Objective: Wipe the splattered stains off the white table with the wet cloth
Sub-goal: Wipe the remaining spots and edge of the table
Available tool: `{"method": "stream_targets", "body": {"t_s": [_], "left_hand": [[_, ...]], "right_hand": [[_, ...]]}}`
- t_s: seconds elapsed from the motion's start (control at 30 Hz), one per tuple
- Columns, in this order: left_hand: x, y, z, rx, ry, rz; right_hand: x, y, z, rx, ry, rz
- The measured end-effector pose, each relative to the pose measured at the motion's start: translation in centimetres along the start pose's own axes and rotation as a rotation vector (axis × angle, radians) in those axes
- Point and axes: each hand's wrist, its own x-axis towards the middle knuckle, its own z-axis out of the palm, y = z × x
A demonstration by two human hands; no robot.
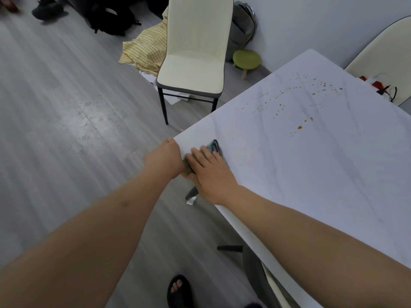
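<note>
Grey floor boards run under a white table (311,174), and a cream chair (193,52) stands by its far corner. Brown stains (300,127) dot the far part of the table, not wiped yet. The wet cloth (216,146) lies at the near edge, well apart from them. The right hand (209,167) presses flat on it, fingers straight. The left hand (166,156) curls at the table edge, seemingly pinching the cloth's end. Next, I think, the cloth must slide over to the stains.
</note>
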Motion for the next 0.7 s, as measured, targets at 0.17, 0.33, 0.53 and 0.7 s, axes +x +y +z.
{"method": "stream_targets", "body": {"t_s": [0.17, 0.33, 0.53, 0.7], "left_hand": [[0.2, -0.1, -0.8, 0.104, -0.082, 0.036], [-0.5, 0.4, -1.8, 0.188, -0.122, 0.055], [-0.8, 0.1, -1.5, 0.068, -0.093, 0.05], [-1.6, -1.2, -0.7, -0.058, -0.041, 0.085]], "right_hand": [[0.5, 2.0, -0.4, -0.111, -0.086, 0.018], [-3.2, 10.1, -1.6, -0.119, -0.037, 0.375], [-5.8, 11.9, -1.8, -0.023, 0.032, 0.869], [-0.6, 5.3, -0.8, 0.015, 0.094, 0.734]]}}
